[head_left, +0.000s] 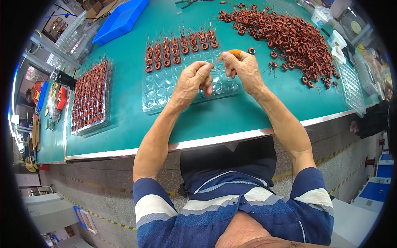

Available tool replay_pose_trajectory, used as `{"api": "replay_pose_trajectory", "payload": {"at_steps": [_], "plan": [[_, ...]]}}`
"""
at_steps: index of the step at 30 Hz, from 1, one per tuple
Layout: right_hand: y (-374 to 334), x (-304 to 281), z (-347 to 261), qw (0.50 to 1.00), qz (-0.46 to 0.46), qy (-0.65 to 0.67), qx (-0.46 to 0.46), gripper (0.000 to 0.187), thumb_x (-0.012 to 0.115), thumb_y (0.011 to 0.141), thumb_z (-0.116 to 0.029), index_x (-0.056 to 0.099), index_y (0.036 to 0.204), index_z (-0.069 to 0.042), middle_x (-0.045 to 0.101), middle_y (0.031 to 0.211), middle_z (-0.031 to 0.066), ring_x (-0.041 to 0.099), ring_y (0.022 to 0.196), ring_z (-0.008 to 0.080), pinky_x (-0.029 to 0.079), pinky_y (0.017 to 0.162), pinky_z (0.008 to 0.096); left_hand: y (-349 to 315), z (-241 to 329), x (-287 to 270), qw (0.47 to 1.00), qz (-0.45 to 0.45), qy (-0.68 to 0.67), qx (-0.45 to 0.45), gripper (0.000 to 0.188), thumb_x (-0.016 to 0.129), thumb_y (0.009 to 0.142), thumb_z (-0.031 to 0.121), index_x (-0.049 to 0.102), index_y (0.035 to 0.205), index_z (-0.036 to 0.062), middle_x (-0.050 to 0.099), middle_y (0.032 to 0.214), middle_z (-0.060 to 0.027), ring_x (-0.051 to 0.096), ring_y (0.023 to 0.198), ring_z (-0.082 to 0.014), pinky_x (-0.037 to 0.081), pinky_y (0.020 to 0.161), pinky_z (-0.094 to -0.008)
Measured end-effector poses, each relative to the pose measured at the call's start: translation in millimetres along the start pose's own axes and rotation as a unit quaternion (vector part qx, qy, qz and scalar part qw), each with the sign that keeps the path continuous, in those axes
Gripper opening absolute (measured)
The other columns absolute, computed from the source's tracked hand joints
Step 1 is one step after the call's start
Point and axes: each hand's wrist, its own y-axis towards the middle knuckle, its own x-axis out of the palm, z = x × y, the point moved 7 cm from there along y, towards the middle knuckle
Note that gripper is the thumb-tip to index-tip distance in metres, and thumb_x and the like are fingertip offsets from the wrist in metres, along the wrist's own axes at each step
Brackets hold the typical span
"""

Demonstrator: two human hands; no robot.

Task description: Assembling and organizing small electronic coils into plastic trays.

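My left hand and my right hand meet above the near part of a clear plastic tray. Fingers and thumb of each are closed in a pinch. A thin wire runs between the two pinches; whatever it may belong to is hidden by the fingers. Something orange wraps a finger of my right hand. Along the tray's far rows stand several red-brown ring coils, their wire leads pointing up. The nearer round pockets of this tray hold no coils where they show.
A big heap of loose ring coils spreads at the far right, one dark ring lying apart. A coil-filled tray sits at left. A blue bin and pliers lie farther back; an empty clear tray is at right.
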Motion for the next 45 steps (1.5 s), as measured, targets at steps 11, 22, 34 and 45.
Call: {"api": "replay_pose_trajectory", "payload": {"at_steps": [11, 22, 34, 45], "plan": [[-1, 10, 9, 0.993, -0.082, 0.029, 0.084, 0.025, 0.066, 0.089, -0.027, 0.061, 0.092, -0.002, 0.060, 0.068, 0.0011, 0.054, 0.053, 0.0066, 0.038, 0.046, 0.0177, 2, 4, 5, 0.996, -0.002, 0.072, 0.056, 0.031, 0.048, 0.099, 0.022, 0.051, 0.117, -0.0037, 0.056, 0.078, -0.0037, 0.056, 0.066, -0.0104, 0.047, 0.058, -0.0242], [-11, 16, -18, 0.996, 0.023, -0.017, -0.085, 0.024, 0.063, 0.091, -0.019, 0.060, 0.098, 0.004, 0.062, 0.068, 0.0052, 0.057, 0.055, 0.0081, 0.044, 0.048, 0.0214, -4, 8, 5, 0.996, 0.034, -0.064, 0.052, 0.022, 0.050, 0.096, 0.016, 0.052, 0.108, -0.0029, 0.051, 0.068, -0.0034, 0.052, 0.056, -0.0114, 0.043, 0.049, -0.0251], [-7, 26, 9, 0.995, -0.073, 0.026, 0.065, 0.028, 0.067, 0.088, -0.030, 0.063, 0.085, -0.002, 0.060, 0.066, 0.0017, 0.055, 0.052, 0.0068, 0.040, 0.046, 0.0192, -4, 11, -6, 0.952, 0.095, 0.269, 0.107, 0.025, 0.049, 0.095, 0.014, 0.045, 0.117, 0.0013, 0.060, 0.080, -0.0145, 0.061, 0.065, -0.0219, 0.047, 0.059, -0.0365], [-5, 17, 15, 0.988, -0.087, 0.041, 0.118, 0.022, 0.067, 0.086, -0.024, 0.063, 0.084, -0.002, 0.059, 0.064, 0.0016, 0.053, 0.053, 0.0072, 0.041, 0.047, 0.0198, -8, 22, 9, 0.904, 0.006, 0.392, 0.171, 0.028, 0.062, 0.090, 0.018, 0.049, 0.109, 0.0020, 0.060, 0.083, -0.0119, 0.060, 0.073, -0.0228, 0.048, 0.066, -0.0344]]}}
